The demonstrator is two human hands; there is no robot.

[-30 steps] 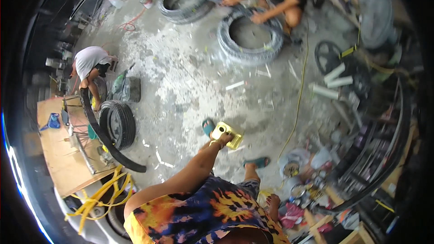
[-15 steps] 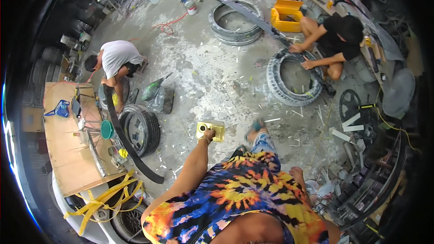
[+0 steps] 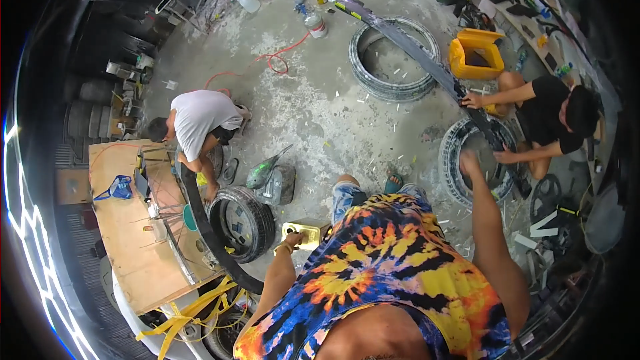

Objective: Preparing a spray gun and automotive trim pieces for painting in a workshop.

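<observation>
Gold-coloured metal shines on a squarish can [image 3: 311, 235] low in the middle of this overhead fisheye view, where the left hand [image 3: 291, 241] of a person in a bright tie-dye shirt [image 3: 400, 260] is closed around its top, near a dark round opening. The right arm stretches forward on the other side; its hand [image 3: 471, 162] is blurred and appears in front of a grey-smeared tyre [image 3: 449, 163], and whether the fingers are spread or curled, or touch the tyre, cannot be told. Just left of the can, a black tyre [image 3: 264, 219] stands tilted, with a curved black strip [image 3: 222, 260] passing beside it. Farther left is a tan board worktop [image 3: 140, 263] bearing a blue item [image 3: 120, 188], with yellow straps [image 3: 181, 315] tangled at its near end and a green bowl [image 3: 190, 219] by its right edge. A co-worker in a white shirt [image 3: 203, 117] bends over near the strip's far end. At the right, a co-worker in black [image 3: 553, 103] squats with both hands at a long dark strip [image 3: 423, 60] that lies across two tyres, near an open yellow box [image 3: 490, 61]. A red hose [image 3: 270, 65] curls over the stained concrete floor [image 3: 320, 133].
</observation>
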